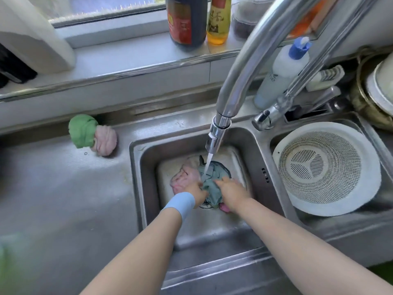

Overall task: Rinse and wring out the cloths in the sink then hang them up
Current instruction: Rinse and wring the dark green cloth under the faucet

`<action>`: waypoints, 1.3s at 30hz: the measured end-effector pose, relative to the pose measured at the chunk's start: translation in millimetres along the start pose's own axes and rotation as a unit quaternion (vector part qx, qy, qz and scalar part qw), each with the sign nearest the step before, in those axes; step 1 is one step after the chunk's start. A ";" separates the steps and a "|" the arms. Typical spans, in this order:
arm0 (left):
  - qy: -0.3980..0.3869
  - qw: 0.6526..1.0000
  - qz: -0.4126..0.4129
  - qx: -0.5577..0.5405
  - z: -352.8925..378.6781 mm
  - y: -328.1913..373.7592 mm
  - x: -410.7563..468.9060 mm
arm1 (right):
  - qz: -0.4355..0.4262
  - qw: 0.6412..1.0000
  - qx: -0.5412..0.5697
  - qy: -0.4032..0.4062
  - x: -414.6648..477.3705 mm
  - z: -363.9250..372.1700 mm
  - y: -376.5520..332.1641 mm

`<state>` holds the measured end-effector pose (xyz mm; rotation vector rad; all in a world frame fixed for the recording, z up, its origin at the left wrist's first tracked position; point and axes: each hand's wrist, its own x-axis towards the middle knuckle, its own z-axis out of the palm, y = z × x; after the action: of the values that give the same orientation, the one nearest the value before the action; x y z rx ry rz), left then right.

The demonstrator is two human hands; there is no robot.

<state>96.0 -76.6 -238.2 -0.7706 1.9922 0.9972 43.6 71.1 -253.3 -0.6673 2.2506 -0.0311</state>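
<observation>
Teal cloth (pixel 212 184) in sink (pixel 144 167) centre, under faucet (pixel 219 128) stream, pink cloth (pixel 184 177) touching at left. Left hand (pixel 195 191) and right hand (pixel 231 192) fingers grasping teal cloth. Advice: knead under flow, turn folds, then twist tight. Wrung bundle (pixel 92 134) on surface, far left.

Sink area, layout as seen.
Cloths (pixel 204 179) lie in the sink (pixel 140 167) under the tap (pixel 214 137); strainer (pixel 325 167) in the right basin; bundled cloths (pixel 92 134) on the counter (pixel 63 188), left; bottles (pixel 187 20) on the sill behind.

White colander (pixel 325 167) in the side basin — dark bottle (pixel 186 20), yellow bottle (pixel 218 22) on the sill.
</observation>
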 end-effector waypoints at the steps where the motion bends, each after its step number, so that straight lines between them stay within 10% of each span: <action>1: -0.005 1.000 -0.002 -0.013 2.7 -0.5 1.0 | 0.008 1.000 0.008 0.020 2.6 2.3 2.5; 12: 0.072 0.986 0.090 -0.118 -29.1 9.7 -42.3 | -0.043 0.940 0.317 0.117 -31.7 -79.0 -13.3; 21: 0.077 0.988 0.129 0.039 -98.6 49.7 -105.6 | -0.032 0.926 0.363 0.097 -65.5 -137.3 -17.8; 39: 0.146 0.965 0.208 -0.059 -117.8 61.3 -152.2 | -0.043 0.869 0.486 0.080 -103.6 -165.0 -49.5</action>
<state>86.3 -117.9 -40.7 -0.5986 2.4337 1.3123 10.6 47.6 -56.4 -0.1957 1.9860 -1.2150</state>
